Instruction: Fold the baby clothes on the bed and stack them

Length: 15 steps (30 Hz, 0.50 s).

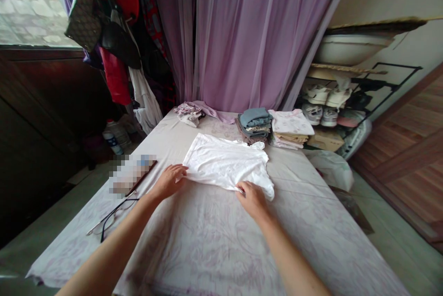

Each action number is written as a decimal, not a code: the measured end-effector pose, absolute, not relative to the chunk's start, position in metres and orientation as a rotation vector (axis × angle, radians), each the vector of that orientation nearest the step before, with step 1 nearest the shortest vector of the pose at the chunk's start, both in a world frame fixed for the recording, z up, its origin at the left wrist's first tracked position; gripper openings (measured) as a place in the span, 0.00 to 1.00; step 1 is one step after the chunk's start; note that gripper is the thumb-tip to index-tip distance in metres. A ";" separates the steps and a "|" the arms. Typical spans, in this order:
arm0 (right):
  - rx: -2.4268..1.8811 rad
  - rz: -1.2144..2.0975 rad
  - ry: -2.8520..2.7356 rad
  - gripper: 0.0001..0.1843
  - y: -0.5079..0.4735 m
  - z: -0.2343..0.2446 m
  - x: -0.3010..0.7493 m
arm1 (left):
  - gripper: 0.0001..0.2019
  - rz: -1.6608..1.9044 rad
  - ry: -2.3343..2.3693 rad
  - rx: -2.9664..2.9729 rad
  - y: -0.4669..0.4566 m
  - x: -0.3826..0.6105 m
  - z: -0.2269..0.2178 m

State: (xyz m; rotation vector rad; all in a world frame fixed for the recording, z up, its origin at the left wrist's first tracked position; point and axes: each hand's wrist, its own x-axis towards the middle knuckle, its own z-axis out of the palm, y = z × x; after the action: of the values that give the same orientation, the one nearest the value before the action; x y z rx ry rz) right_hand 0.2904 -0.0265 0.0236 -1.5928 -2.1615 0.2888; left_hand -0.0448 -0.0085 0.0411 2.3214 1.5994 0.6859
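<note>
A white top (224,160) with ruffled edges lies spread, with some wrinkles, across a pale patterned sheet (207,240). At its near left corner, my left hand (170,181) pinches the edge between thumb and fingertips. Farther right along the near edge, my right hand (252,198) has its fingers closed on a bit of the same cloth. The ruffled end of the top extends past my right hand, toward the right.
Folded grey-green clothes (255,123) and a light folded stack (290,125) stand at the far right. A crumpled cloth (189,113) lies at the far edge. Eyeglasses (112,217) and a blurred-out flat object (133,176) lie left. Shoes (327,96) fill a rack beyond.
</note>
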 end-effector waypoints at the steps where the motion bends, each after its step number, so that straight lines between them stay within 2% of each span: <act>1: -1.551 0.261 -2.189 0.09 -0.032 0.024 0.292 | 0.09 0.717 1.570 2.321 -0.011 -0.048 0.041; 6: -1.461 0.110 -2.327 0.14 -0.049 0.027 0.295 | 0.13 0.544 1.576 2.325 -0.018 -0.060 0.043; 11: -1.386 0.202 -2.410 0.05 -0.051 0.035 0.296 | 0.12 0.256 1.529 2.391 -0.016 -0.056 0.061; 15: -1.385 0.217 -2.389 0.13 -0.039 0.047 0.300 | 0.12 -0.013 1.610 2.253 0.002 -0.052 0.085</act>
State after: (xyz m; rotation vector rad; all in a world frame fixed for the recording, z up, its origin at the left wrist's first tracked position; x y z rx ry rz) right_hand 0.3000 -0.0391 0.0473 -1.3850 -2.3891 0.2167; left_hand -0.0523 0.0017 0.0855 2.2534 1.6100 -0.0128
